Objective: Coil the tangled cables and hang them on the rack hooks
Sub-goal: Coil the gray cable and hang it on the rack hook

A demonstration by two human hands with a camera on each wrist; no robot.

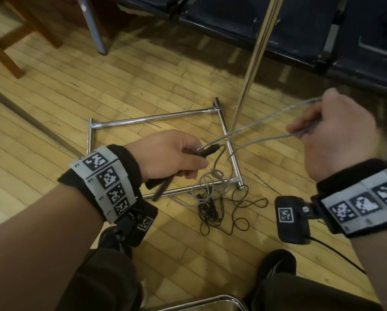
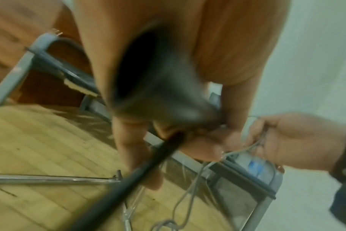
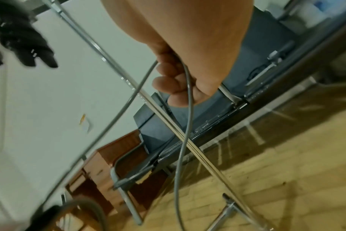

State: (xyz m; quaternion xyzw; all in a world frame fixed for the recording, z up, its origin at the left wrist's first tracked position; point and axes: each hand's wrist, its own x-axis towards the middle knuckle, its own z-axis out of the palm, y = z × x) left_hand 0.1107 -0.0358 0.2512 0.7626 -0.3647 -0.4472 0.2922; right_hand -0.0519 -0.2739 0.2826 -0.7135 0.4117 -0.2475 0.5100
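A grey cable [image 1: 262, 118] runs taut in two strands between my hands above the floor. My left hand [image 1: 194, 162] grips its dark plug end [image 1: 209, 150] together with a black strap-like piece [image 1: 163, 187] that hangs from the fist. The left wrist view is blurred; there the black piece [image 2: 128, 179] crosses the left hand's fingers [image 2: 205, 150]. My right hand [image 1: 300, 131], higher and to the right, has its fingers [image 3: 168, 84] curled round the grey cable [image 3: 189, 112]. The rest of the grey cable joins a tangle [image 1: 212, 198] with a thin black cable [image 1: 239, 212] on the floor.
The chrome rack base [image 1: 156, 118] lies on the wooden floor, and its pole [image 1: 255, 57] rises between the hands. Dark seats [image 1: 300, 30] line the back. A wooden table leg [image 1: 6, 52] and a grey chair leg [image 1: 96, 30] stand at left. My shoes [image 1: 275, 263] are below.
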